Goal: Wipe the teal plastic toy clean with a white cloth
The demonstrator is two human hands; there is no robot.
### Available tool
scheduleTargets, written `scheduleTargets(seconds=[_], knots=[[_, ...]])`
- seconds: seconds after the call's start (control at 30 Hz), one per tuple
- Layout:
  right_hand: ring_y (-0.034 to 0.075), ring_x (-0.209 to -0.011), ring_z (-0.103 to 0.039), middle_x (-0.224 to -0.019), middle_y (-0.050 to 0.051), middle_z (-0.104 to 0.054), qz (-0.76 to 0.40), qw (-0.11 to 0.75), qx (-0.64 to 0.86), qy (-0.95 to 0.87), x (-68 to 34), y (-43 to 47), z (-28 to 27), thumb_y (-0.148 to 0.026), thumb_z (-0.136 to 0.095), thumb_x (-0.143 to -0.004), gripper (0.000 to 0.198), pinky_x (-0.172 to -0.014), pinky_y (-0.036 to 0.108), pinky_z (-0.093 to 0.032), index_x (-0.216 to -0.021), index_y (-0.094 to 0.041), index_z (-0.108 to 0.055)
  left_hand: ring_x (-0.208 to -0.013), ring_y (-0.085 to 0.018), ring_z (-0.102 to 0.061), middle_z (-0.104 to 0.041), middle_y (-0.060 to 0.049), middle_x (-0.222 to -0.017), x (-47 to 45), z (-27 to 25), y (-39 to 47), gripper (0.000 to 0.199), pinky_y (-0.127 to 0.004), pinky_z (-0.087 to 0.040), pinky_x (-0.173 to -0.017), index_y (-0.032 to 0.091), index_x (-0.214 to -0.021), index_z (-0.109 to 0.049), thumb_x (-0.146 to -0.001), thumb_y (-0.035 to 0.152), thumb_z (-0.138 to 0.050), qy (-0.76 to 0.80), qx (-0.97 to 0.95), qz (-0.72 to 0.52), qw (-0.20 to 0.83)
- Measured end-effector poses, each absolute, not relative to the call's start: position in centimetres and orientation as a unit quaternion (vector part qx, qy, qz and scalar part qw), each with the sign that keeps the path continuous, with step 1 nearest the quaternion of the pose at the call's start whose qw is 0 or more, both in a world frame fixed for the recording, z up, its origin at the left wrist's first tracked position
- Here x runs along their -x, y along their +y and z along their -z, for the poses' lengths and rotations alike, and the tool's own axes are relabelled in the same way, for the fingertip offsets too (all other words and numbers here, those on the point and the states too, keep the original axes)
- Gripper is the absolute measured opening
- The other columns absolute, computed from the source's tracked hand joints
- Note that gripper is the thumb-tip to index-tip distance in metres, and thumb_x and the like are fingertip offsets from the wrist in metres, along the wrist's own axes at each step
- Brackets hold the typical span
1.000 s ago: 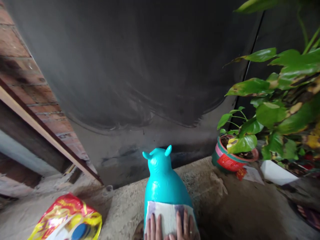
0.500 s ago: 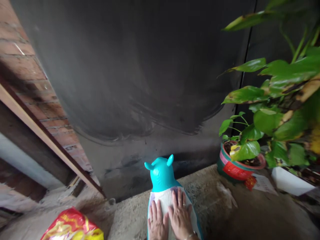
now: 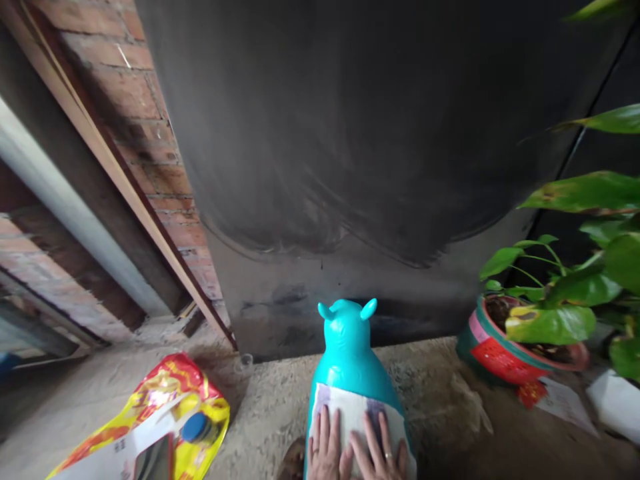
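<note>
A turquoise inflatable-looking toy animal with two small ears stands low in front of me, its head pointing away. Over its back lies a white cloth with pale purple patches. My left hand rests flat on the cloth's left part, fingers stretched out. On the right part lies my right hand, palm down, fingers spread and a ring on one of them. Both hands touch the cloth without gripping it. The toy's lower end runs out of the picture.
Ahead stands a dark, smeared panel. A red and yellow plastic bag with a blue-capped container lies at left. Wooden and metal beams lean against a brick wall. At right is a potted plant on the concrete floor.
Both hands and the cloth have slid back toward me, baring more of the toy's turquoise upper back. My view has turned left, showing more of the bag.
</note>
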State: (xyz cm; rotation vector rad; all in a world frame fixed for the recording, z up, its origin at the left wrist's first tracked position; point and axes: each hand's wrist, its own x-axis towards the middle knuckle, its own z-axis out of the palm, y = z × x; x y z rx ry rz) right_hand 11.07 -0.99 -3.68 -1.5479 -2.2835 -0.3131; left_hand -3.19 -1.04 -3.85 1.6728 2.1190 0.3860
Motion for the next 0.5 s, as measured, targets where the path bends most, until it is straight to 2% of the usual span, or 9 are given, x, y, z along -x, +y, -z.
scheduleTargets(seconds=[0.1,0.2,0.27,0.37,0.43,0.5], knots=[[0.05,-0.132,-0.033,-0.147,0.004,-0.035,0.04,0.147,0.511,-0.846,-10.4,1.8,3.1,-0.044,-0.052,-0.084,0.052,-0.083,0.082,-0.034,-0.135,-0.041,-0.046,-0.145,-0.025,-0.014,-0.017,-0.006,-0.156,4.5,2.8,1.4,0.061,-0.048,-0.027,-0.117,0.021,-0.145,-0.025,-0.089,0.042,-0.036,0.74,-0.588,-0.186,0.269],[0.045,-0.141,-0.015,-0.154,0.0,-0.018,-0.01,0.128,0.507,-0.853,-9.1,4.5,1.9,-0.032,-0.042,-0.086,0.064,-0.091,0.083,-0.028,-0.147,-0.038,-0.023,-0.147,-0.022,-0.003,-0.009,-0.007,-0.158,5.6,1.7,4.2,0.063,-0.047,-0.015,-0.121,0.015,-0.147,-0.018,-0.091,0.043,-0.028,0.734,-0.558,-0.254,0.293],[0.04,-0.143,-0.008,-0.155,-0.004,-0.012,-0.027,0.129,0.516,-0.847,-8.1,5.9,1.3,-0.027,-0.038,-0.087,0.067,-0.097,0.083,-0.019,-0.148,-0.039,-0.013,-0.147,-0.021,-0.002,-0.007,-0.007,-0.159,6.2,1.2,5.8,0.067,-0.046,-0.011,-0.122,0.012,-0.147,-0.016,-0.091,0.045,-0.027,0.727,-0.544,-0.275,0.317],[0.039,-0.144,-0.006,-0.155,-0.007,-0.011,-0.034,0.136,0.516,-0.845,-7.1,7.3,0.9,-0.026,-0.035,-0.088,0.067,-0.099,0.083,-0.012,-0.148,-0.041,-0.009,-0.147,-0.018,-0.005,-0.007,-0.004,-0.159,6.5,0.6,7.2,0.069,-0.041,-0.01,-0.121,0.015,-0.148,-0.017,-0.089,0.049,-0.028,0.724,-0.535,-0.283,0.331],[0.039,-0.143,-0.007,-0.155,-0.006,-0.012,-0.026,0.142,0.515,-0.845,-7.1,7.6,1.0,-0.028,-0.035,-0.089,0.064,-0.099,0.083,-0.013,-0.148,-0.04,-0.011,-0.147,-0.017,-0.006,-0.009,-0.003,-0.159,6.3,0.4,7.3,0.068,-0.04,-0.01,-0.122,0.016,-0.148,-0.017,-0.089,0.048,-0.026,0.728,-0.53,-0.286,0.327],[0.04,-0.143,-0.01,-0.155,-0.004,-0.015,-0.002,0.153,0.51,-0.847,-7.5,7.2,1.3,-0.031,-0.036,-0.09,0.061,-0.098,0.083,-0.015,-0.147,-0.039,-0.017,-0.147,-0.019,-0.007,-0.012,-0.006,-0.159,6.0,0.7,6.7,0.067,-0.042,-0.011,-0.122,0.011,-0.147,-0.019,-0.089,0.044,-0.023,0.737,-0.524,-0.286,0.318]])
